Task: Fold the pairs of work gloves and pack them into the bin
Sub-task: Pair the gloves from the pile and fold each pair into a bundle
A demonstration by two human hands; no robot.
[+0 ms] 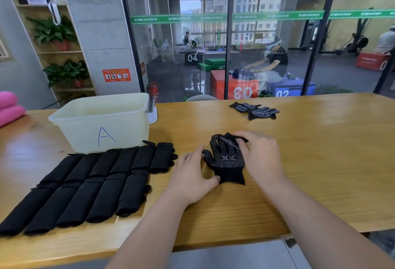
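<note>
The left hand [192, 172], fingers [196, 153] wide, rests at nine o'clock of the gloves [227, 162]; the right hand [259, 155] pinches their tips. The layers could slip and fold crooked.

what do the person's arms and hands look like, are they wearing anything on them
No sleeve comes into view on either arm, right down to the bottom edge of the picture. The left hand and the right hand are bare as well: no glove is worn, and no watch, bracelet or ring is visible.
</note>
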